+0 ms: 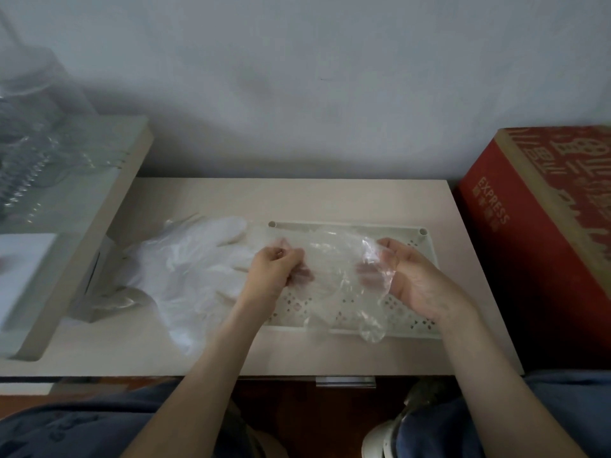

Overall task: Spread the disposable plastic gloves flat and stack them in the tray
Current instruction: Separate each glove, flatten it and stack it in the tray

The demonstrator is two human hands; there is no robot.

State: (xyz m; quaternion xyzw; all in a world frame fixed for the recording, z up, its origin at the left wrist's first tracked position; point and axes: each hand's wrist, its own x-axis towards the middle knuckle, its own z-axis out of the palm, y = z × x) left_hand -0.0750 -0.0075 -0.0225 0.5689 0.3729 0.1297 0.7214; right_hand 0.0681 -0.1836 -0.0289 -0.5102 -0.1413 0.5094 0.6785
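Head view, looking down on a pale desk (297, 196) set against a grey-white wall. Near the middle, flat on the desk, a white tray (347, 224) with a perforated floor and round sockets at the far corners.

Just above that tray, stretched between both hands, a clear glove (334, 279), wrinkled and see-through, drooping at the bottom past the tray's near rim. Pinched at the left end by the left hand (276, 269), with curled fingers and knuckles up. Gripped at the right end by the right hand (413, 279), palm turned up, thumb over the film, fingers curled beneath and visible through the plastic.

Just left of the tray, a loose pile of gloves (185, 272), milky and crumpled, spread over the desk and partly hidden by the left forearm. Further left, a raised ledge (99, 233), higher than the desk, carrying clear plastic packaging (29, 133), too blurred to make out in detail.

To the right, close beside the desk's edge, a red carton (542, 233) marked EXPRESS. At the bottom, blue trousers (82, 428) and a white shoe (380, 438).
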